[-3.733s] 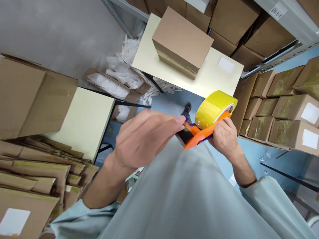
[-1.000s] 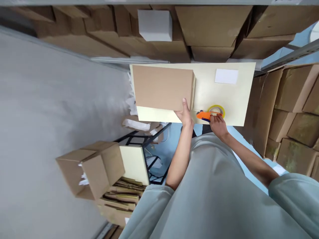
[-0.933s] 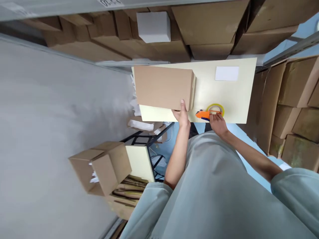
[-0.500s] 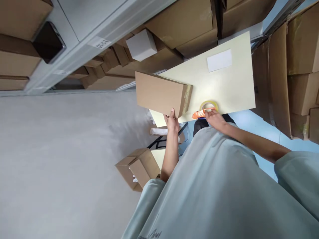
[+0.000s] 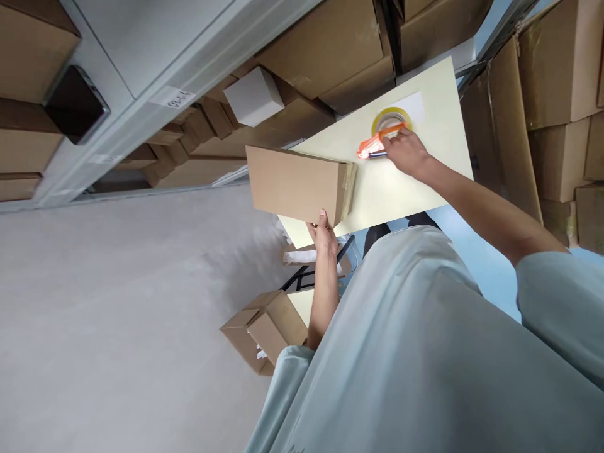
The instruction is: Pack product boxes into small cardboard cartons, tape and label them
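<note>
A pale cream surface (image 5: 406, 182) sits upper right of centre, hemmed in by shelves of stacked cartons (image 5: 330, 44). The left hand (image 5: 323, 233) grips the brown box (image 5: 295, 184) at its near edge; the right hand (image 5: 403, 151) clasps the orange tape dispenser (image 5: 382, 135) farther up the surface. Grey floor (image 5: 117, 327) fills the lower left.

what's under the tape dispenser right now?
The tape dispenser, held in the right hand, sits over the cream table and partly covers a white label. The rest of the label is hidden beneath the roll.
</note>
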`<action>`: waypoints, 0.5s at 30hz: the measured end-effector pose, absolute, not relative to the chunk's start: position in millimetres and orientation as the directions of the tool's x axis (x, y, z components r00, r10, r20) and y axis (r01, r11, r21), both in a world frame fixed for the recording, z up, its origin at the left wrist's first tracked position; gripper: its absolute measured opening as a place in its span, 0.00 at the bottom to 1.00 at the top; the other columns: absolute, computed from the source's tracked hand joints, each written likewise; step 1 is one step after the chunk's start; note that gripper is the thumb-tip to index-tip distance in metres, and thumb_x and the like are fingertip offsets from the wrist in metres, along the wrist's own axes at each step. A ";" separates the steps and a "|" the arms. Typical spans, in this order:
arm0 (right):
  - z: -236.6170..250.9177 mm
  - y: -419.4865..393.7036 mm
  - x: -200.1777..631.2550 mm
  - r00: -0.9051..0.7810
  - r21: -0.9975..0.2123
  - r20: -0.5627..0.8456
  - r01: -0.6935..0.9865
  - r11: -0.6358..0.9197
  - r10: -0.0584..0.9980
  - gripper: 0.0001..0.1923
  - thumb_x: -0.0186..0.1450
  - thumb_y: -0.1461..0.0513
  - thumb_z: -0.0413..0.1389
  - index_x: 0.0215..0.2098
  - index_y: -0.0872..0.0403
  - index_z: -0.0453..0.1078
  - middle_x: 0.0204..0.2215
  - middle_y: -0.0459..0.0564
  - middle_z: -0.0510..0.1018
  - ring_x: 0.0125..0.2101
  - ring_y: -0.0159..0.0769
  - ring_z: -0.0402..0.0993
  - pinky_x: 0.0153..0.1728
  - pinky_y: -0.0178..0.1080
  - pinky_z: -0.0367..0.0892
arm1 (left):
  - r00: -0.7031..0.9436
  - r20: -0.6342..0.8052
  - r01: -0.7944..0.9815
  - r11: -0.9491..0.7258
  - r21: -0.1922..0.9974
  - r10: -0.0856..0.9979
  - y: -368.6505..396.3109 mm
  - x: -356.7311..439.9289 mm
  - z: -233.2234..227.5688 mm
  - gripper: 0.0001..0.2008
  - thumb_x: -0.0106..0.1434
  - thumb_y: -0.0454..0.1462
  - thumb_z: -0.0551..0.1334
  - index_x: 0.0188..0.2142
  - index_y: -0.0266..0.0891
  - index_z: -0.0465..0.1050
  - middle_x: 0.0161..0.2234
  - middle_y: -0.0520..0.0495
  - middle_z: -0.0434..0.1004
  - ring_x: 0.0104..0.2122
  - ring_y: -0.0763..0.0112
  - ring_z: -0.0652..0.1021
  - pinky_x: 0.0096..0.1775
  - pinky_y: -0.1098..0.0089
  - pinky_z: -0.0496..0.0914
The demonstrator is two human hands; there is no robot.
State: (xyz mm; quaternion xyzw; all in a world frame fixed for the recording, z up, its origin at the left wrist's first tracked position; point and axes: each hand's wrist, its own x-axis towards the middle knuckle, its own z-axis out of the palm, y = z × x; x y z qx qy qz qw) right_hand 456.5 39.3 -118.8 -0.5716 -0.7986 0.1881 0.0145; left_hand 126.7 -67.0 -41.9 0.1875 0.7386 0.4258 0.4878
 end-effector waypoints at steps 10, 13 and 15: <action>-125.8 98.6 430.4 -0.555 -0.314 -0.220 0.819 0.481 0.802 0.22 0.84 0.64 0.40 0.55 0.66 0.75 0.43 0.60 0.88 0.52 0.45 0.86 0.65 0.59 0.70 | -0.416 -0.551 -0.133 0.551 0.824 0.723 -70.1 116.4 -38.8 0.32 0.66 0.46 0.79 0.65 0.53 0.73 0.69 0.42 0.79 0.70 0.60 0.79 0.69 0.57 0.76; -116.0 77.5 428.0 -0.577 -0.367 -0.281 0.803 0.469 0.767 0.19 0.82 0.67 0.41 0.54 0.63 0.74 0.45 0.58 0.88 0.54 0.44 0.86 0.68 0.59 0.68 | -0.349 -0.588 -0.137 0.581 0.802 0.730 -65.6 86.6 -21.7 0.34 0.60 0.41 0.83 0.62 0.51 0.75 0.66 0.42 0.81 0.69 0.61 0.79 0.70 0.61 0.73; -105.9 50.1 414.9 -0.581 -0.455 -0.322 0.788 0.416 0.748 0.18 0.79 0.70 0.43 0.55 0.62 0.74 0.44 0.57 0.88 0.54 0.44 0.86 0.70 0.60 0.66 | -0.298 -0.639 -0.111 0.639 0.761 0.709 -60.3 55.0 -7.0 0.34 0.56 0.36 0.83 0.60 0.49 0.77 0.64 0.41 0.82 0.68 0.62 0.80 0.71 0.62 0.72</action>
